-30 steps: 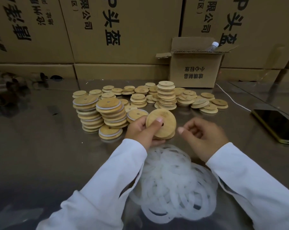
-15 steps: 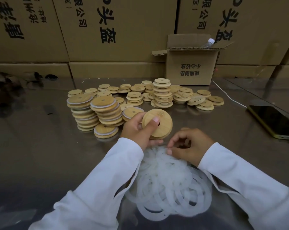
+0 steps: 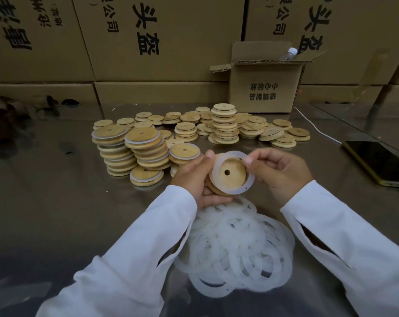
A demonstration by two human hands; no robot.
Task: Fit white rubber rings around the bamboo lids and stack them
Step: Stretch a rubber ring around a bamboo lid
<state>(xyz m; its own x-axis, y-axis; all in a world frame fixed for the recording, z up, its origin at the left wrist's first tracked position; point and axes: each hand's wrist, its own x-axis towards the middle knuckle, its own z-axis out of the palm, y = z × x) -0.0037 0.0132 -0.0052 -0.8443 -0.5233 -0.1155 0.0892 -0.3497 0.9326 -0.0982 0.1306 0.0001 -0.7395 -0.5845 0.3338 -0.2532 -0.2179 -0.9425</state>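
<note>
right hand (image 3: 283,172) has lifted a white rubber ring (image 3: 232,172) off the pile, pinching it against the bamboo lid (image 3: 228,173) gripped by left hand (image 3: 194,179); uneven seating risks slippage.

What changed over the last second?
The right hand dipped to the pile of rings, pinched one ring and lifted it over the lid. The left hand kept gripping the lid. The lid stacks, box and phone stayed put.
</note>
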